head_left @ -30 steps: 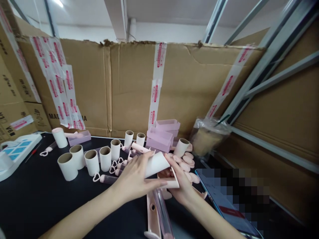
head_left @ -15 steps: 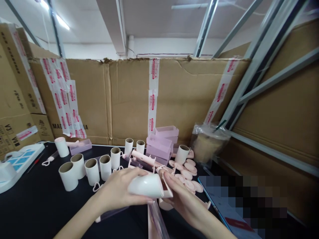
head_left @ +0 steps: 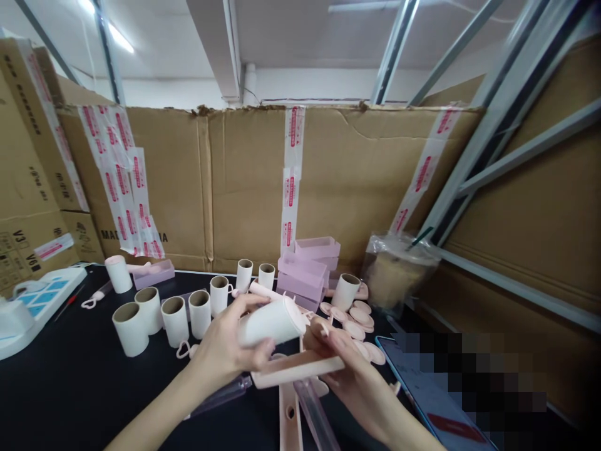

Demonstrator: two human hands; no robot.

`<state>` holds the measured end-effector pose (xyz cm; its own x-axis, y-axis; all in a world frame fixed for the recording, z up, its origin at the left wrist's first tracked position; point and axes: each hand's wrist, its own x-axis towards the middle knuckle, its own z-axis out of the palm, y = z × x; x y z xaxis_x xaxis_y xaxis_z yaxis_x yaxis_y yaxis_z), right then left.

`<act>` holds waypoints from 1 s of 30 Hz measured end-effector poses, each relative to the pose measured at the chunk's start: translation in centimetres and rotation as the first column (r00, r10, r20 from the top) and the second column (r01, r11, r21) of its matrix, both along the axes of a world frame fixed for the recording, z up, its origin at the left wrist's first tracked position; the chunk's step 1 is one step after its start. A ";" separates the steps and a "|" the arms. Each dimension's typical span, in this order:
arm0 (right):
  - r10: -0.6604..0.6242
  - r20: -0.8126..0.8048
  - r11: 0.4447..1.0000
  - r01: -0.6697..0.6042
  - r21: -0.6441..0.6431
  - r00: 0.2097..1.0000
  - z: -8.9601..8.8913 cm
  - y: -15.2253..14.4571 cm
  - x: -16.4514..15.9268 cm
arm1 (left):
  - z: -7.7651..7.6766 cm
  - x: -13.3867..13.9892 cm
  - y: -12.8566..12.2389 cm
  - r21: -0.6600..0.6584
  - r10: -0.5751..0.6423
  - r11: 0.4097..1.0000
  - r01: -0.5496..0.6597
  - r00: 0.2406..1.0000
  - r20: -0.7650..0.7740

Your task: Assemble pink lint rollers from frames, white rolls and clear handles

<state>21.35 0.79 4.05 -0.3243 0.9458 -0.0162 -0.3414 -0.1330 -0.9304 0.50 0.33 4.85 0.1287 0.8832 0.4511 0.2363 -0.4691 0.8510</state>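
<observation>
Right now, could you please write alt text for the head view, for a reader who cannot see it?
A person's left hand grips a white tube; the right hand holds a pink trough. Open white tubes, pink discs and lilac trays sit on a black table before a cardboard wall.

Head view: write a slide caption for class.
Left hand holds a white tube, right hand a pink piece.

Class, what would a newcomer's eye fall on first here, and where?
Probably the left hand, low centre, gripping a white tube, and the right hand beside it holding a pink trough. Then upright tubes on the left of the black table, and the taped cardboard wall behind.
</observation>
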 end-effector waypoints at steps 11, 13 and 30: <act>-0.003 -0.187 1.000 0.000 -0.016 0.982 0.0 1.4 -0.3 | -1.2 -1.4 2.6 -0.236 0.097 0.972 0.016 0.884 0.458; -0.027 -0.208 1.000 0.026 -0.005 0.978 0.5 1.5 -0.1 | -0.8 -1.5 2.2 -0.257 0.037 0.956 0.139 0.814 0.579; -0.254 0.190 0.900 0.160 0.404 0.948 -0.9 1.4 0.7 | 0.0 0.1 -0.5 -0.123 -0.083 0.974 0.189 0.809 0.582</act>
<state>22.09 2.15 3.11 -0.1516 0.9398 0.3062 -0.0899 0.2954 -0.9511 0.65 -0.19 4.87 0.0198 0.9442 0.3289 -0.3710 -0.2985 0.8794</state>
